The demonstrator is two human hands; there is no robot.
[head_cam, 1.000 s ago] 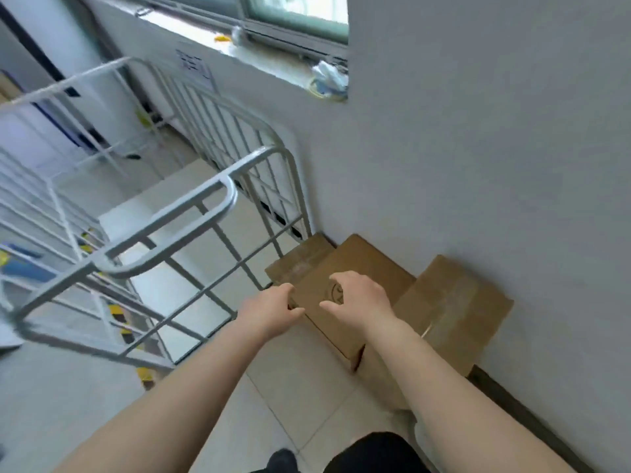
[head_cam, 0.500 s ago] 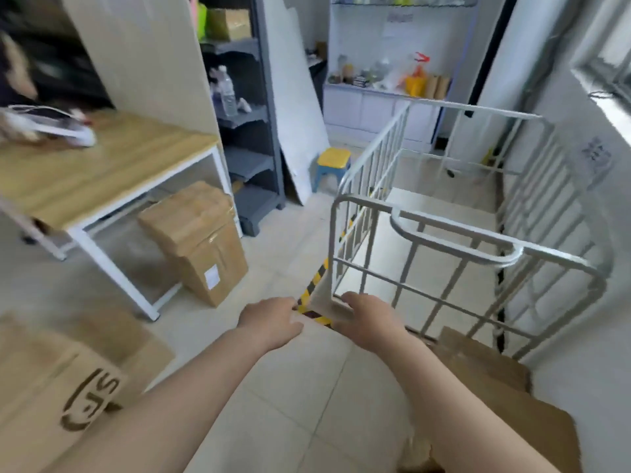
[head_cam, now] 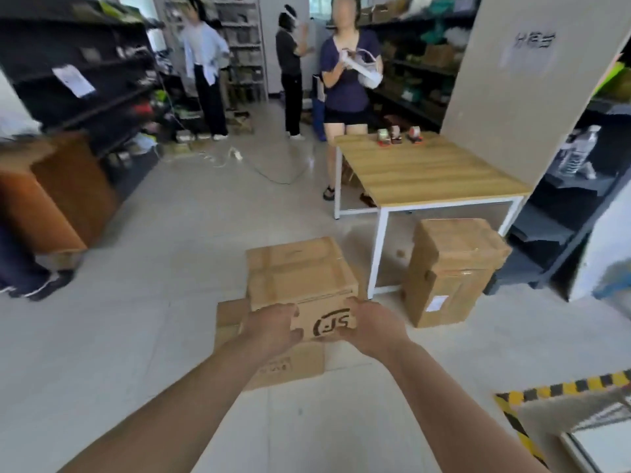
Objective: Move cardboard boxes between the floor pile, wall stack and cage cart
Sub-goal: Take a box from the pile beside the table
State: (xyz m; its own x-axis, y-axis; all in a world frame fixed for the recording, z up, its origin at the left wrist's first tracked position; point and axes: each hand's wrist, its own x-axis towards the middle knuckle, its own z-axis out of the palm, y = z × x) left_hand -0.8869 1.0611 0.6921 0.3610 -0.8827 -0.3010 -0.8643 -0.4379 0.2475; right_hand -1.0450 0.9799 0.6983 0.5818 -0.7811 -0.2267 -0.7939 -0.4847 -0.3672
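Floor pile not cleared: tall box (head_cam: 450, 271) standing beside counter (head_cam: 426, 172), flat box (head_cam: 286, 363) under printed box (head_cam: 300, 278). Left grip (head_cam: 273, 324) and right grip (head_cam: 372, 327) curled on printed box's near corners; lift seemingly not begun

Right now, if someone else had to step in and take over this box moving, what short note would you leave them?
Left hand: gripping the near left corner of the brown cardboard box with the black printed logo.
Right hand: gripping its near right corner.
That box sits on flatter cardboard boxes on the floor; not clearly lifted yet.
A taller taped cardboard box stands by the white table leg.
Cage cart's striped corner is at lower right.
Left: lift this box and carry it on.
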